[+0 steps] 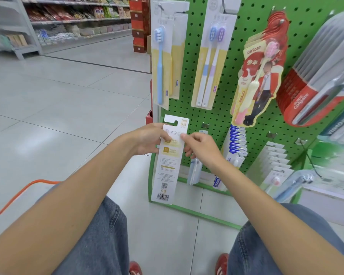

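Note:
A long white toothbrush pack (167, 167) hangs upright in front of me, its printed back and barcode facing me. My left hand (147, 138) grips its upper left edge, fingers behind the card. From the right, my right hand (199, 144) pinches the upper right edge with thumb and forefinger. The pack is held in front of the lower left corner of a green pegboard rack (222, 108), just below a hanging pack with a blue toothbrush (161, 64).
More toothbrush packs hang on the pegboard: a two-brush pack (211, 62), a red pack (260, 76) and Colgate packs (314, 76). Rows of smaller packs (236, 143) hang lower down. An orange basket handle (22, 193) is at lower left. Shelves (68, 20) line the far aisle.

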Demonstrator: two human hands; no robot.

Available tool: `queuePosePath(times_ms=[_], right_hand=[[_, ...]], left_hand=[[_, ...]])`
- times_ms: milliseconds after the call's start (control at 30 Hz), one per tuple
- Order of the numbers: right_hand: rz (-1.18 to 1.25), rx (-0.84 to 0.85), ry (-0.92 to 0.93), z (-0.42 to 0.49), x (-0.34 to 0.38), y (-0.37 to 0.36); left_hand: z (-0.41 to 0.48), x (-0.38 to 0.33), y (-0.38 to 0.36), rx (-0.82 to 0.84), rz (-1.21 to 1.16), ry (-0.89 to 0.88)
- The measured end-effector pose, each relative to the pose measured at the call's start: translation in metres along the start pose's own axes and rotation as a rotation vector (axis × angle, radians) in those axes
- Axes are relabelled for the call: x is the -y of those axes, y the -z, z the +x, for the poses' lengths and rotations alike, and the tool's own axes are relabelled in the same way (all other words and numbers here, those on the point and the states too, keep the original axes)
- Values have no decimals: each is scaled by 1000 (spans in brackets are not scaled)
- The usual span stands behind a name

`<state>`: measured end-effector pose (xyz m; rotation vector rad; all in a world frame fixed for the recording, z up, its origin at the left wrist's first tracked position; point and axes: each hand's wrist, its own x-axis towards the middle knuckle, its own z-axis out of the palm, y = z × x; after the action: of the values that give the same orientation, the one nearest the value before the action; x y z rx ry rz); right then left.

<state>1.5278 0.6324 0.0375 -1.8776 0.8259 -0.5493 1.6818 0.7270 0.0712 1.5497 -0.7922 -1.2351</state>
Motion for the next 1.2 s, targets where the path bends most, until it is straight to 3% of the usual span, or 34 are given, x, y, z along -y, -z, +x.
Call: queuePosePath(times_ms=[233, 367, 600, 833, 1033, 1200], right_hand=[[196, -115, 70, -1, 10, 4], [181, -142, 82, -3, 8, -2], [52, -56, 164, -10, 4, -19], [-27, 33, 245, -13, 4, -22], [69, -72, 214, -10, 20, -13], [47, -52, 205, 1, 38, -10]], left_hand=[[-1, 0, -3, 64, 96, 35], [0, 1, -1, 9, 51, 13], [-2, -1, -2, -61, -147, -93], [-7, -5, -5, 41, -196, -131], [-4, -13, 4, -212, -1, -302], [-16, -34, 12, -242, 45, -390]])
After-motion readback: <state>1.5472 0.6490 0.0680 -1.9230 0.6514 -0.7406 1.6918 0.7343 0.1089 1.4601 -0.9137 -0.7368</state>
